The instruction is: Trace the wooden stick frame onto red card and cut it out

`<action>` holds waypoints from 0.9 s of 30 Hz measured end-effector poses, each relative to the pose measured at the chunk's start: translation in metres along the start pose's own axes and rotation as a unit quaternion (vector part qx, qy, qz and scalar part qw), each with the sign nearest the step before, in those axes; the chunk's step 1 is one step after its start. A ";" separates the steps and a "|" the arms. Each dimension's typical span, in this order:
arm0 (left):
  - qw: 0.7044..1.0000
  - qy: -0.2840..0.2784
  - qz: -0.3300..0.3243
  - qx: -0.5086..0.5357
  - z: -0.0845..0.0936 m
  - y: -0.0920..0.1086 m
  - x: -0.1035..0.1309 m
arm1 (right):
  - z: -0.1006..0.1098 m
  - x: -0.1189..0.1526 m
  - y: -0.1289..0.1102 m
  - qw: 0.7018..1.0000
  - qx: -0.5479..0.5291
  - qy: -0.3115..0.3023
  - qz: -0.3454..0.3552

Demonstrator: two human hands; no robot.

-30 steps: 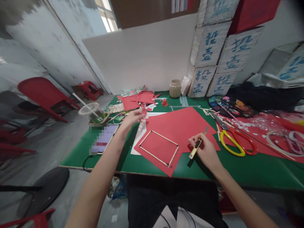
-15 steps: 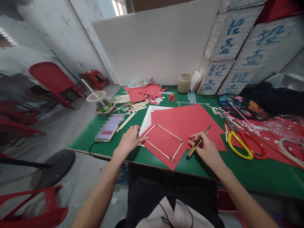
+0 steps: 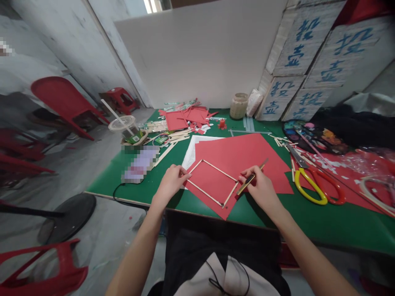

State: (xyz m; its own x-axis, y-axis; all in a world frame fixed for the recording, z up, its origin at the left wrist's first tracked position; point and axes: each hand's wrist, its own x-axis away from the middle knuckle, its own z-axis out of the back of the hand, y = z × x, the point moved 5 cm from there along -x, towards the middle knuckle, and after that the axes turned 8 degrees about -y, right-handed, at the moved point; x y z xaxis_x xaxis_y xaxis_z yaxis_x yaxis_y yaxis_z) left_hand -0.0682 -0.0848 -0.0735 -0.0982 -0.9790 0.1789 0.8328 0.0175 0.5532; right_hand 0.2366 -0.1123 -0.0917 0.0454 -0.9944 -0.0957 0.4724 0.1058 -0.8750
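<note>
Red paper (image 3: 228, 152) lies flat on the green table (image 3: 262, 211) in your head view, the only one; whether one sheet or several overlap, cannot tell. On its near left part sits a four-sided stick frame (image 3: 205, 192), pale, wood by the look of it, dark spots at the corners. White sheet (image 3: 194, 149) shows from under the paper's left side.

Your left hand (image 3: 173, 181): narrow grip, thumb and fingertips close together at the frame's left corner, seemingly touching. Pinching or only pressing, cannot tell. Your right hand (image 3: 257, 181): fingers wrapped about a slim yellowish cutter (image 3: 246, 184) with a dark middle; near end just beside the frame's right corner, thinner far end pointing away from you.

Handling, as judged: frame very light, sticks stiff but easy to snap, corners likely the weak points. Take it lightly by the middles of two opposite sticks; avoid twisting. Paper bends and creases readily, may slide on the smooth table; hold it flat with spread fingertips near an edge. Cutter: keep to the body, clear of the thin end, which may be the blade.
</note>
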 end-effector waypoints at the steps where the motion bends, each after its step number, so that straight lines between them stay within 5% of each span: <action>1: 1.000 0.001 -0.001 -0.013 0.000 0.001 0.000 | 0.000 0.000 0.001 1.000 -0.006 -0.001 -0.003; 16: 0.987 0.026 -0.116 -0.110 -0.016 0.068 -0.013 | 0.034 0.022 0.004 0.989 -0.131 0.073 -0.016; 22: 0.984 -0.052 -0.153 0.077 -0.029 0.067 -0.030 | 0.039 0.029 -0.013 0.973 -0.204 0.090 0.054; 27: 0.963 -0.097 -0.170 0.186 -0.024 0.056 -0.043 | 0.047 0.025 -0.013 0.980 -0.155 0.128 0.016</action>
State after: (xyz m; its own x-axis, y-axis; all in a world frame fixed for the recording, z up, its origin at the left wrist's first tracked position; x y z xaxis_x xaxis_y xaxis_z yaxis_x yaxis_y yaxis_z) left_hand -0.0043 -0.0462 -0.0699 -0.4609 -0.8851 0.0648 0.4859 -0.1906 0.8530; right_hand 0.2727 -0.1391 -0.0606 -0.1853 -0.9607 -0.2066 0.1833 0.1728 -0.9677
